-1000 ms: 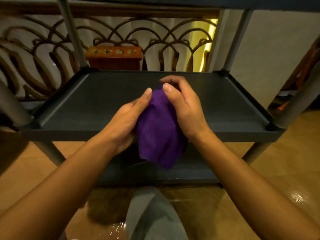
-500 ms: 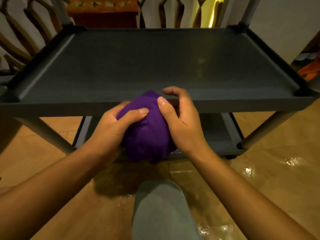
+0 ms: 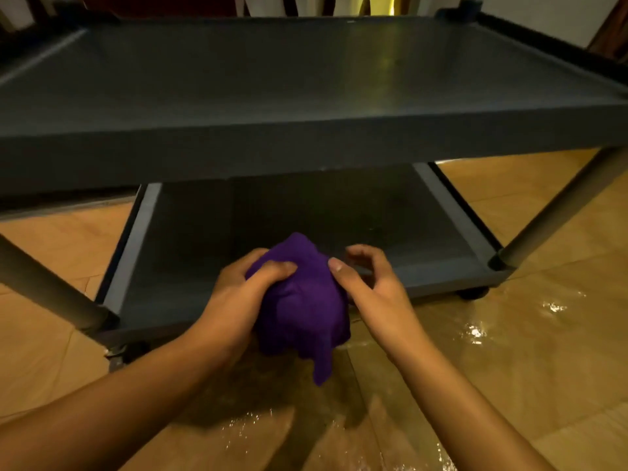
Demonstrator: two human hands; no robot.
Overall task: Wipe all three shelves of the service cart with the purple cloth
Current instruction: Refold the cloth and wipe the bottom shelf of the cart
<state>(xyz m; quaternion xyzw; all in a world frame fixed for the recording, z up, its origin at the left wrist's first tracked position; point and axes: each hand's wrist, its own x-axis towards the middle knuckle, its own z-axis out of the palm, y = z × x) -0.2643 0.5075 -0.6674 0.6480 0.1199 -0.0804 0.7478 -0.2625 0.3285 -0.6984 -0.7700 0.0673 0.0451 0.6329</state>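
Note:
The purple cloth [image 3: 302, 300] is bunched into a ball in front of the dark grey service cart, with one corner hanging down. My left hand [image 3: 234, 297] grips its left side, thumb pressed into the top. My right hand [image 3: 370, 287] touches its right side with the thumb, the fingers curled loosely behind. Both hands sit at the near edge of the bottom shelf [image 3: 339, 212]. The middle shelf [image 3: 306, 83] spans the upper frame, bare. The top shelf is out of view.
Grey cart legs slant down at the left [image 3: 44, 287] and the right [image 3: 557, 205]. A caster [image 3: 472, 292] shows under the bottom shelf's right corner. The glossy tan floor [image 3: 509, 351] surrounds the cart.
My hands have lowered with the cloth from the middle shelf's front edge to the bottom shelf's front edge. The view has tilted downward, and the right hand's grip has loosened.

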